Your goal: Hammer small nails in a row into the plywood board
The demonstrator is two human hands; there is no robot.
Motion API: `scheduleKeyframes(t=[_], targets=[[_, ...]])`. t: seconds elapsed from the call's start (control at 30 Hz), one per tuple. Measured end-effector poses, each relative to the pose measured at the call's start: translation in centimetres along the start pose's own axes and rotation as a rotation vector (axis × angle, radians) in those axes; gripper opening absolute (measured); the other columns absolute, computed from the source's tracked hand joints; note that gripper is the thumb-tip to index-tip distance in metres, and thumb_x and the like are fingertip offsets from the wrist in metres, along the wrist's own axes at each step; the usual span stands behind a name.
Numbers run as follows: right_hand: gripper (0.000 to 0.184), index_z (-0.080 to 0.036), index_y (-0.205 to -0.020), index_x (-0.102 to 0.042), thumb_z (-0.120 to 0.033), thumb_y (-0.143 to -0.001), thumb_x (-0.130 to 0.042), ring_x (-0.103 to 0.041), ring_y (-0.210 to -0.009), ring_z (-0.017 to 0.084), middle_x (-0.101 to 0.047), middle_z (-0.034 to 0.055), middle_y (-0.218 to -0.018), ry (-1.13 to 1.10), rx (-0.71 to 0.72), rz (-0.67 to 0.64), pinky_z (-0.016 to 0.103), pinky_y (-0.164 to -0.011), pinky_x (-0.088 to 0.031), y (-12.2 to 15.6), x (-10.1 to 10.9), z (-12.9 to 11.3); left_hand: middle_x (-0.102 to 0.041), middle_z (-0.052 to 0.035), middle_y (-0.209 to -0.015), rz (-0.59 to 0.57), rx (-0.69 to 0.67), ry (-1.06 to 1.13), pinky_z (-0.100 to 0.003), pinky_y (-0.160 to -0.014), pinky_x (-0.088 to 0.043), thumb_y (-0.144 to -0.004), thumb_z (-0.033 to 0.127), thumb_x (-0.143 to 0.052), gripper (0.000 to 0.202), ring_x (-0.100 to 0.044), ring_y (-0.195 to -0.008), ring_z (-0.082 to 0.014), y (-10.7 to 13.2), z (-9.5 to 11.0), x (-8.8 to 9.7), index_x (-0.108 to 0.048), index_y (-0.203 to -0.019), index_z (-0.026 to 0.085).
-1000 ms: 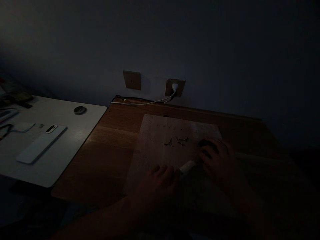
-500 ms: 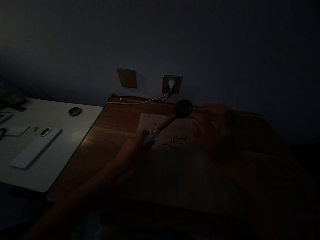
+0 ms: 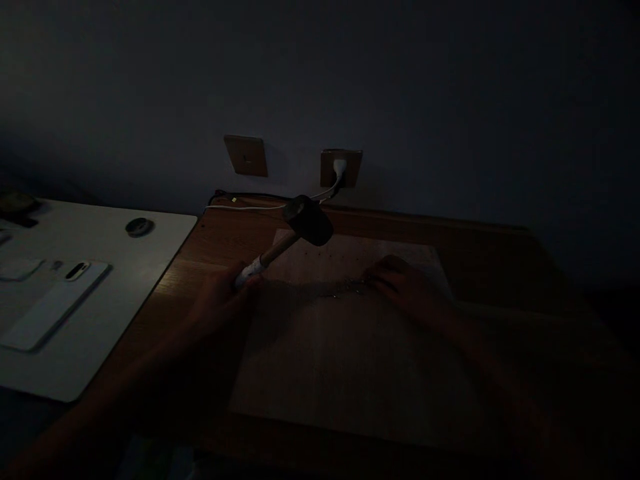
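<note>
My left hand (image 3: 220, 297) is closed round the white-wrapped grip of a mallet (image 3: 280, 248). Its dark, thick head is raised and tilted above the far left part of a pale wooden board (image 3: 320, 360). On that board my right hand (image 3: 400, 283) rests with bent fingers, fingertips drawn together at a small group of thin metal nails or screws (image 3: 345, 288). Darkness hides whether a piece is between those fingertips. Small dark dots, perhaps holes, run along the board's far part.
The board lies on a brown wooden table (image 3: 175, 300) against the wall. A plug with a white cable sits in a wall socket (image 3: 341, 168). On the left, a white tabletop (image 3: 105, 320) bears a phone (image 3: 55, 307) and a round dark tin (image 3: 139, 227).
The mallet has swung left and lower with my left hand, away from my right hand. My right hand has come down from beside the mallet head to the small metal pieces.
</note>
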State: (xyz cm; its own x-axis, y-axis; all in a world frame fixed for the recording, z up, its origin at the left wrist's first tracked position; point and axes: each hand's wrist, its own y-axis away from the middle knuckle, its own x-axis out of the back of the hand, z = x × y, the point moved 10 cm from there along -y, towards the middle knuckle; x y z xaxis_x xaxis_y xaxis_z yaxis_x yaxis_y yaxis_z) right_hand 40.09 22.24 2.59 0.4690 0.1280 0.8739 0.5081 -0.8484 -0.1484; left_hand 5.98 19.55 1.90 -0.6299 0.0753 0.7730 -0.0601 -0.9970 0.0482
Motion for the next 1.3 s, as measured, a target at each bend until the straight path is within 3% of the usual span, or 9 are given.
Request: scheduleKeyframes(t=[0.13,0.27,0.43,0.57,0.77,0.97,1.07,1.2,1.3], targets=[[0.027,-0.027,-0.101,-0.079,-0.016,-0.098,-0.055,-0.073,-0.103,0.028,-0.075,0.0109,-0.112,0.034,0.009,-0.060,0.047,-0.094,-0.062,-0.2,-0.1,0.3,-0.059,0.0015,-0.064,0.045,0.025,-0.013,-0.026,-0.051,-0.036,-0.093,0.068,-0.049,0.050,-0.054,-0.057,-0.0164,0.3,-0.3,0.3,-0.064,-0.088,0.020],[0.023,-0.025,-0.100,-0.075,-0.023,-0.100,-0.052,-0.074,-0.097,0.030,-0.076,0.0122,-0.106,0.033,-0.055,0.013,0.047,-0.089,-0.062,0.7,1.0,2.0,-0.061,0.0012,-0.065,0.066,0.044,-0.015,-0.026,-0.051,-0.037,-0.092,0.069,-0.048,0.051,-0.056,-0.057,-0.0172,0.5,-0.5,0.8,-0.063,-0.088,0.021],[0.020,-0.025,-0.101,-0.073,-0.032,-0.098,-0.055,-0.076,-0.089,0.029,-0.079,0.0099,-0.100,-0.047,-0.169,0.177,0.046,-0.082,-0.062,2.5,3.4,5.5,-0.068,-0.0012,-0.069,-0.030,0.068,-0.079,-0.027,-0.053,-0.040,-0.092,0.069,-0.049,0.050,-0.062,-0.060,-0.0193,0.3,-0.8,-0.3,-0.065,-0.088,0.022],[0.015,-0.028,-0.093,-0.074,-0.035,-0.092,-0.062,-0.074,-0.087,0.029,-0.078,0.0083,-0.097,-0.053,-0.212,0.291,0.044,-0.080,-0.060,3.3,5.0,7.2,-0.077,-0.0050,-0.085,-0.132,0.047,-0.248,-0.029,-0.060,-0.043,-0.096,0.059,-0.049,0.042,-0.072,-0.073,-0.0241,0.5,-0.6,-1.6,-0.071,-0.105,0.024],[0.016,-0.026,-0.087,-0.075,-0.033,-0.088,-0.060,-0.071,-0.084,0.028,-0.075,0.0073,-0.092,-0.013,-0.225,0.274,0.045,-0.078,-0.057,3.1,5.0,7.2,-0.081,-0.0074,-0.097,-0.185,-0.021,-0.463,-0.030,-0.063,-0.044,-0.098,0.053,-0.050,0.037,-0.076,-0.083,-0.0277,1.0,-0.1,-2.3,-0.072,-0.114,0.027],[0.007,-0.026,-0.080,-0.070,-0.029,-0.081,-0.064,-0.066,-0.074,0.026,-0.070,0.0078,-0.082,-0.002,-0.298,0.402,0.042,-0.069,-0.055,3.9,6.3,8.6,-0.081,-0.0081,-0.103,-0.178,-0.037,-0.503,-0.031,-0.063,-0.042,-0.098,0.045,-0.051,0.033,-0.076,-0.084,-0.0285,0.6,0.8,-1.5,-0.073,-0.117,0.028],[0.010,-0.028,-0.089,-0.069,-0.032,-0.081,-0.065,-0.066,-0.072,0.026,-0.072,0.0072,-0.085,-0.091,-0.383,0.428,0.042,-0.066,-0.055,4.3,6.0,9.7,-0.081,-0.0076,-0.098,-0.175,-0.018,-0.464,-0.030,-0.063,-0.041,-0.099,0.048,-0.052,0.033,-0.075,-0.081,-0.0273,0.0,1.0,-1.5,-0.073,-0.114,0.028],[0.023,-0.030,-0.104,-0.068,-0.038,-0.082,-0.067,-0.071,-0.082,0.030,-0.075,0.0079,-0.094,-0.175,-0.416,0.387,0.047,-0.073,-0.059,3.9,5.0,9.8,-0.080,-0.0071,-0.090,-0.158,-0.060,-0.426,-0.030,-0.061,-0.039,-0.099,0.055,-0.052,0.038,-0.074,-0.076,-0.0262,-1.7,2.7,-1.8,-0.073,-0.113,0.026],[0.026,-0.030,-0.106,-0.069,-0.040,-0.081,-0.068,-0.073,-0.090,0.031,-0.076,0.0081,-0.100,-0.173,-0.405,0.385,0.050,-0.082,-0.061,3.6,4.6,9.4,-0.080,-0.0081,-0.090,-0.080,-0.175,-0.471,-0.031,-0.061,-0.040,-0.100,0.062,-0.051,0.047,-0.073,-0.074,-0.0266,-3.4,6.2,-1.2,-0.074,-0.119,0.025]])
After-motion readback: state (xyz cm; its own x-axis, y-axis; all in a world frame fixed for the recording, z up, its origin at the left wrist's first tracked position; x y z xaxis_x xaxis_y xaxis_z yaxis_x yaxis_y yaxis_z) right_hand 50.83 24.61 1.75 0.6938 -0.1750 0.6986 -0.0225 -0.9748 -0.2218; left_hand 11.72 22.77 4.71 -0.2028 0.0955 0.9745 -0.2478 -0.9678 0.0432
